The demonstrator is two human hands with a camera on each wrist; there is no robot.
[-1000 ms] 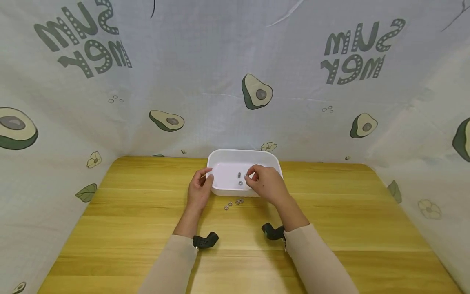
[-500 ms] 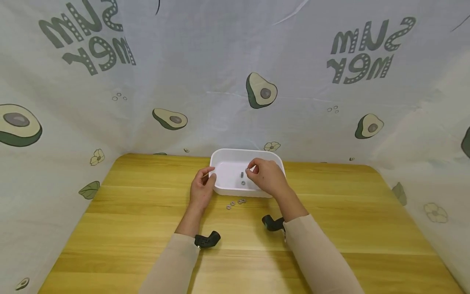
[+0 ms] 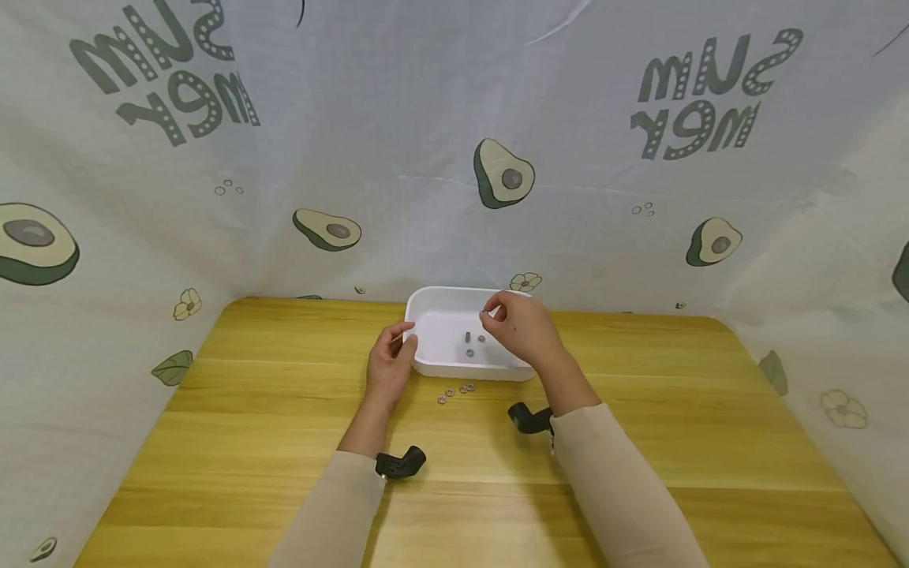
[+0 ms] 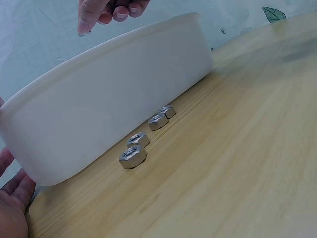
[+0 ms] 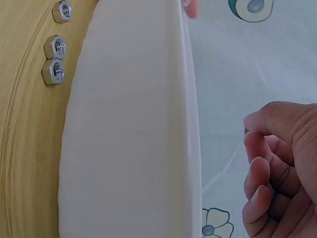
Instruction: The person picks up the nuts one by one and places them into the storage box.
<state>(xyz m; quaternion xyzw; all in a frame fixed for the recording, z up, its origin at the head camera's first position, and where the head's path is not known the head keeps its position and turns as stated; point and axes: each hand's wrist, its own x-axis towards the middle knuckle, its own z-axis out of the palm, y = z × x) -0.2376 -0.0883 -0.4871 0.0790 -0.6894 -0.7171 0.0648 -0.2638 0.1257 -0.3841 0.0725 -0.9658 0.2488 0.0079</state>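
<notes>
- Metal hex nuts [image 4: 132, 156], four, lie in front of a white tray [image 4: 109, 94], right of the left hand [image 3: 388, 367] and nearer the person than the right hand [image 3: 524, 331]. Two touch each other.
- Right hand: raised above the tray; tips of thumb and forefinger brought together on a small grey piece [image 5: 246, 131], mostly hidden, type not discernible. Remaining fingers curled.
- Left hand: fingers bent over the tray's left end, gripping the rim.
- Surface [image 3: 284, 394]: yellowish wood grain, extending beneath and to both sides of the hands.
- Room: pale cloth [image 3: 398, 118] with avocado prints [image 3: 504, 170], hanging beyond and on either side of the hands.
- Tray contents: at least three nuts, below the right hand's fingertips and toward the person; one appears taller than the others.
</notes>
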